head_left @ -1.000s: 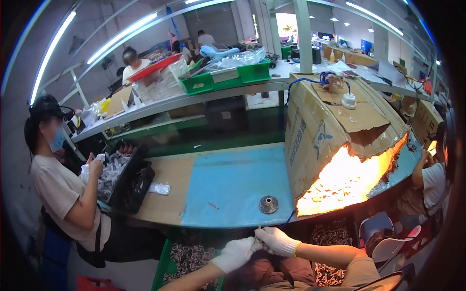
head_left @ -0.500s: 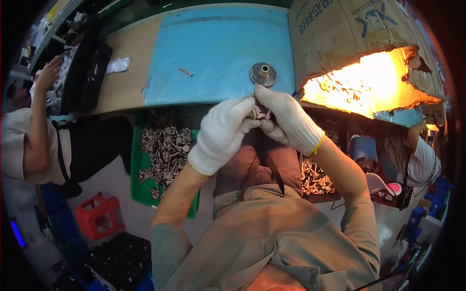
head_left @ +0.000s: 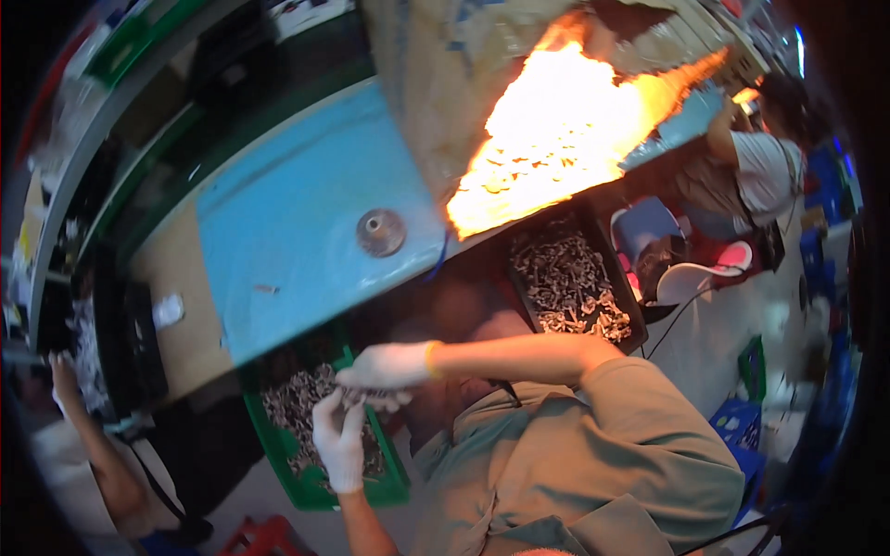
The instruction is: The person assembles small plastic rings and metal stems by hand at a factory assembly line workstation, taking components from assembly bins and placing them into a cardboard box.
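Observation:
Both of my hands wear white knitted gloves and are over the green bin (head_left: 311, 499) of small metal parts (head_left: 301, 417). My right hand (head_left: 389, 365) reaches in from the right and is closed around small greyish metal parts (head_left: 375, 393), partly hidden by its fingers. Just below it is my left hand (head_left: 339, 447), its thumb and fingers apart, with the tips close to those parts. Blur hides whether they touch. On the blue work surface (head_left: 306, 204) stands a round metal disc with an upright hollow post (head_left: 381, 233).
A torn cardboard box (head_left: 426, 93) with a glaring bright opening stands beyond the table's right part. Below it is a dark tray (head_left: 565, 269) of metal parts. Co-workers sit at left (head_left: 88, 463) and right (head_left: 765, 176). A red stool (head_left: 264, 537) shows at the lower edge.
My hands have moved from in front of the disc with the post down to the left, over the green bin. They have come apart somewhat. The whole view has turned to the right.

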Demonstrator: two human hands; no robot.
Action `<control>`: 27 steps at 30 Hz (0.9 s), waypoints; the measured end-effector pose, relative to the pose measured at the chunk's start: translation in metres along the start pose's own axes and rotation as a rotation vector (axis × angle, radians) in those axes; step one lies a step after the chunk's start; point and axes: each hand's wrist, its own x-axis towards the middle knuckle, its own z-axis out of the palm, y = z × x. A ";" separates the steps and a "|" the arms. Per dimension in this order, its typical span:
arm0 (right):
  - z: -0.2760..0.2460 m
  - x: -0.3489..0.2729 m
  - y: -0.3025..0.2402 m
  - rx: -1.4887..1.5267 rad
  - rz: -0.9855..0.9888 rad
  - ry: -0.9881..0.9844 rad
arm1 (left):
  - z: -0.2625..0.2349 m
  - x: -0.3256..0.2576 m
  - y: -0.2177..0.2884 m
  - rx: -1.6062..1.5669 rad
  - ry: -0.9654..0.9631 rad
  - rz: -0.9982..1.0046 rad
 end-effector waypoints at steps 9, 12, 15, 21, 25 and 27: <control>-0.115 -0.153 0.043 -0.951 -0.587 0.605 | -0.071 -0.005 -0.033 1.151 0.147 -0.287; -0.205 -0.189 0.044 -1.038 -0.250 1.294 | -0.011 0.028 0.024 0.586 0.081 0.006; -0.283 -0.206 0.054 -2.121 0.404 1.533 | 0.054 0.066 0.069 0.568 -0.064 0.112; -0.292 -0.200 -0.035 -0.917 -0.126 1.381 | 0.122 0.153 0.079 0.362 -0.034 0.232; -0.286 -0.209 -0.029 -1.159 -0.007 1.397 | 0.146 0.177 0.082 0.252 0.024 0.289; -0.285 -0.214 -0.024 -1.324 0.079 1.395 | 0.158 0.182 0.083 0.388 0.008 0.437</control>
